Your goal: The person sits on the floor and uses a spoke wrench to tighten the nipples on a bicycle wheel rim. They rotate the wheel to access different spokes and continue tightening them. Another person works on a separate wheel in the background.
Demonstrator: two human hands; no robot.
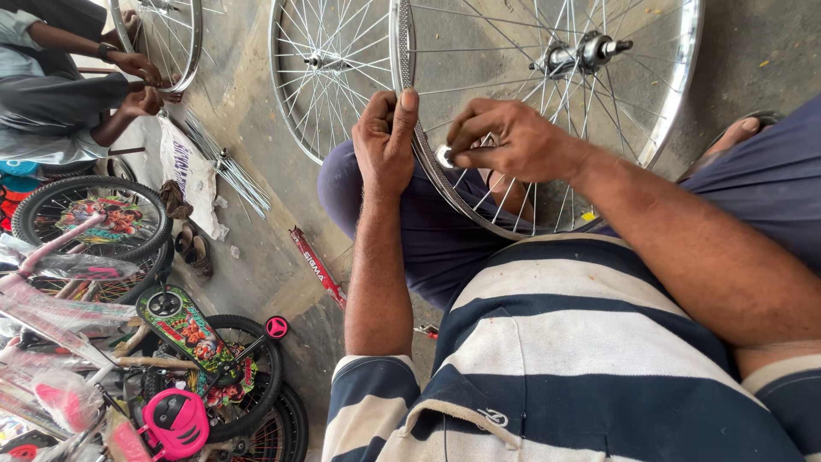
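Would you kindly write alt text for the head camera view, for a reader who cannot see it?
A person's left hand grips the rim of a silver spoked bicycle wheel resting on their lap, while the right hand pinches a small metal tool at the rim. Another wheel and children's bicycles stand nearby.

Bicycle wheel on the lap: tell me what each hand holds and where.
Left hand grips the wheel's rim. Right hand pinches a small metal spoke tool at that rim.

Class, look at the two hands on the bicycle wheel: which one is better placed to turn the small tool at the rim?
Right hand: its fingers already pinch the small tool, while the left hand grips the rim.
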